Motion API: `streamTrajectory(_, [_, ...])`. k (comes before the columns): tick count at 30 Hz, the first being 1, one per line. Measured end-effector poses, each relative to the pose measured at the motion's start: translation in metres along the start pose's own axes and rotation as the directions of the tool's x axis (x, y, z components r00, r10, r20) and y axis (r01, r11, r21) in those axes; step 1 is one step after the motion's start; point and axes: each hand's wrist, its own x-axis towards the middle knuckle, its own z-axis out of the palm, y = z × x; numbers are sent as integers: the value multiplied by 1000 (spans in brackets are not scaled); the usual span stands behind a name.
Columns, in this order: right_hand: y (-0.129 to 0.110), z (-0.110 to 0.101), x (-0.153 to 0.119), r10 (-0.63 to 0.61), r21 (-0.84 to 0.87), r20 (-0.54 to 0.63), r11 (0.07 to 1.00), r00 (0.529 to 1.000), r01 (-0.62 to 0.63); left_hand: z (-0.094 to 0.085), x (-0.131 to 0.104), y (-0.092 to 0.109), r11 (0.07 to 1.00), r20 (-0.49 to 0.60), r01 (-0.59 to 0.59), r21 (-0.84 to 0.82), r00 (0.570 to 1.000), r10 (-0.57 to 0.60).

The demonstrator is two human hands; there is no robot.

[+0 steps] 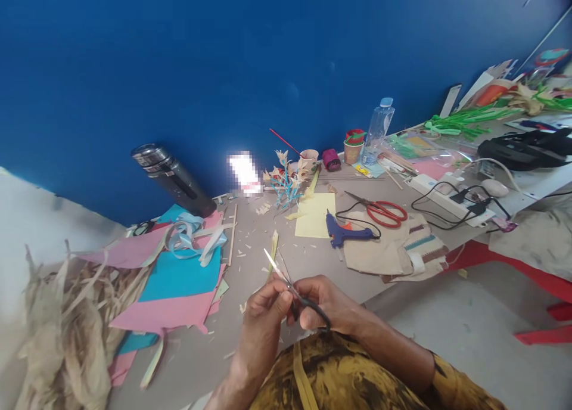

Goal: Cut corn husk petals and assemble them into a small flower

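My right hand [322, 303] grips a pair of small scissors [308, 303] with black handles, their blades apart and pointing up and away to the left. Close against it, my left hand [268, 308] is closed in a pinch beside the blades. A narrow pale green husk strip [273, 249] rises from behind the left fingertips, its lower end hidden by them. Past the hands stands a small bunch of husk flowers on blue stems [286, 183]. Small pale cuttings [263, 209] lie scattered over the grey table [254, 243].
Dried husks [75, 326] and pink and blue sheets [179, 273] cover the left side, near a dark flask [174, 180]. To the right lie a blue glue gun [346, 234], red-handled scissors [386, 213], a cloth piece [379, 258] and a power strip [447, 198] with cables. A blue wall [268, 70] closes the back.
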Motion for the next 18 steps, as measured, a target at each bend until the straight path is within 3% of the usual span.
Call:
streamTrajectory(7, [1, -2, -2, -54, 42, 35, 998, 998, 53, -7, -7, 5, 974, -25, -55, 222, 998, 62])
streamTrajectory(11, [-4, -18, -8, 5, -185, -20, 983, 1000, -8, -3, -10, 15, 956, -29, -37, 290, 998, 47])
streamTrajectory(14, [-13, -29, -13, 64, -354, -9, 933, 998, -63, -1, -12, 15, 965, 18, -48, 257, 999, 44])
streamTrajectory(18, [-21, -22, -13, 92, -260, -2, 962, 996, -89, 2, -10, 11, 998, 83, -57, 14, 995, 56])
